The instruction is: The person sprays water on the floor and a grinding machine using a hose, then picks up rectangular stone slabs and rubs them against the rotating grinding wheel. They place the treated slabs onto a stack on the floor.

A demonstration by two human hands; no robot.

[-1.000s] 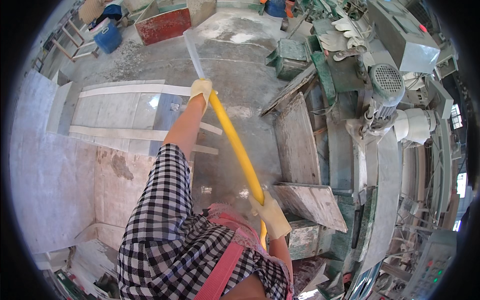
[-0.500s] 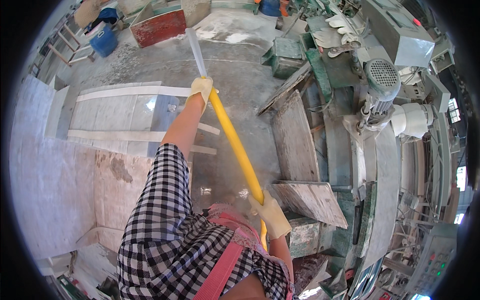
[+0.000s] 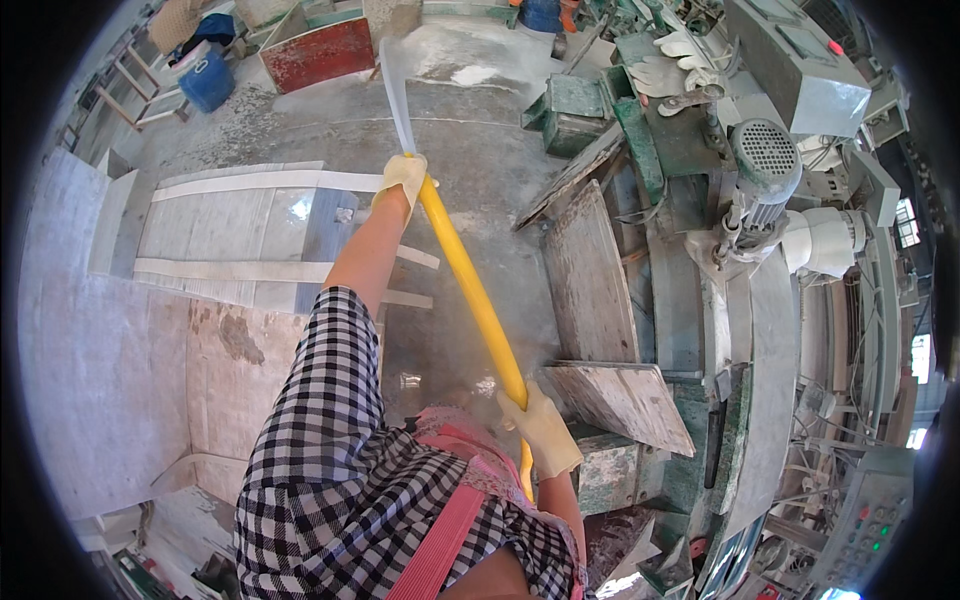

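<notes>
A thick yellow hose (image 3: 468,285) runs slantwise across the middle of the view. My left hand (image 3: 403,180), in a pale cream glove, is closed round its far end at arm's length. From that end a whitish stream of water (image 3: 396,100) shoots away toward the far floor. Nearer my body, my right hand (image 3: 545,435), gloved alike, grips the hose lower down at my right side. Below this hand the hose carries on downward and is partly hidden by my clothing.
Wet grey concrete floor (image 3: 480,190) lies ahead. On the left are pale boards with white straps (image 3: 240,182). Worn wooden panels (image 3: 590,280) lean against machinery with a motor (image 3: 766,158) on the right. A red board (image 3: 318,52) and a blue drum (image 3: 207,82) stand far off.
The water stream now curves more and its far end has swung slightly to the right. Both hands keep their hold on the hose in nearly the same places.
</notes>
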